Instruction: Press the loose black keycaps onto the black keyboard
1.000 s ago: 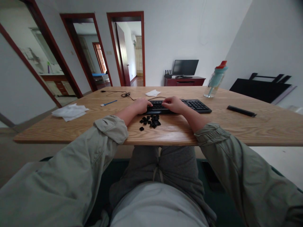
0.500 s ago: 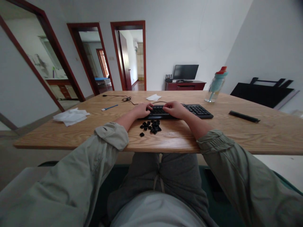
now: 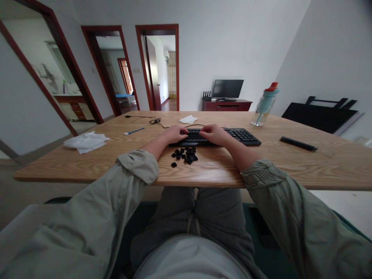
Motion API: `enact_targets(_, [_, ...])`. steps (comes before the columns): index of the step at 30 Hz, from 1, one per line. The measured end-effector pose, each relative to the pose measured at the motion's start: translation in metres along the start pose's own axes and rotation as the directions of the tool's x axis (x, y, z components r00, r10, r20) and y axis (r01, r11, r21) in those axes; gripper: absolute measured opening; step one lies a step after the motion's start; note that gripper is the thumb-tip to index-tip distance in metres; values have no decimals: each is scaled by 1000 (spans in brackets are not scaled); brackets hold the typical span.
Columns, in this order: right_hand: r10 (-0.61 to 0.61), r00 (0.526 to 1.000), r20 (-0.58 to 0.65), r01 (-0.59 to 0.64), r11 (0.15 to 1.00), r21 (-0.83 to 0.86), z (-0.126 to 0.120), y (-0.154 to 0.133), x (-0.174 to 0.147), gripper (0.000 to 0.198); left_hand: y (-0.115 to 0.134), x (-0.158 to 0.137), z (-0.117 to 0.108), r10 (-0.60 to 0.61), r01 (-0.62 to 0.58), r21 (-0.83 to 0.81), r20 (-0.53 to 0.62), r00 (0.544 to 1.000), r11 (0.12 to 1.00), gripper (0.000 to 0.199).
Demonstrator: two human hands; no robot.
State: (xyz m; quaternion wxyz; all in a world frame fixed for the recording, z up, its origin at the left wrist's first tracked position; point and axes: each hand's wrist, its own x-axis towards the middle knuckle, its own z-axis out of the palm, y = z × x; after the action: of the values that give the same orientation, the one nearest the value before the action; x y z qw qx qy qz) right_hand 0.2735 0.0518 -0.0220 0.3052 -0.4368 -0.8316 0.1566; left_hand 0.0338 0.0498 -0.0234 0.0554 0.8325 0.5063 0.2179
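A black keyboard (image 3: 242, 135) lies on the wooden table in front of me, with an area of dark key positions between my hands. My left hand (image 3: 176, 134) is curled over its left end, thumb at the near keys, gripping it. Over the middle of the keyboard, my right hand (image 3: 214, 134) has thumb and fingertips pinched together on the key area. Whatever is between those fingertips is too small to make out. Several loose black keycaps (image 3: 190, 155) lie in a heap just below the keyboard, and a single keycap (image 3: 173, 164) sits apart nearer the table edge.
White tissues (image 3: 86, 142) lie on the left, near a blue brush (image 3: 134, 131). A coiled cable (image 3: 155, 121) and another tissue (image 3: 188, 119) are behind the keyboard. To the right stand a water bottle (image 3: 264, 104) and a long black strip (image 3: 298, 143) on the table (image 3: 221, 170).
My left fingers have drawn in slightly, with the raised finger now lower on the keyboard. My right hand keeps its pinch at nearly the same spot. The view has shifted slightly.
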Motion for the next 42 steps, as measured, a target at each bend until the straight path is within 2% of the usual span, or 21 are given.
enact_targets(9, [14, 1000, 11, -13, 1000, -17, 0, -1, -1, 33, -5, 8, -5, -11, 10, 5, 87, 996, 1000, 30])
enact_targets(16, [24, 1000, 10, -24, 1000, -20, 0, -2, -1, 30, -2, 9, -9, -33, 35, -51, 52, 998, 998, 26])
enact_targets(26, [22, 1000, 21, -21, 1000, -7, -2, -6, -2, 25, 4, 13, -18, -42, 44, -11, 156, 987, 999, 25])
enact_targets(42, [29, 999, 30, -29, 1000, -3, -2, -8, -3, 24, -2, 16, -12, -3, 2, 10, 98, 995, 1000, 27])
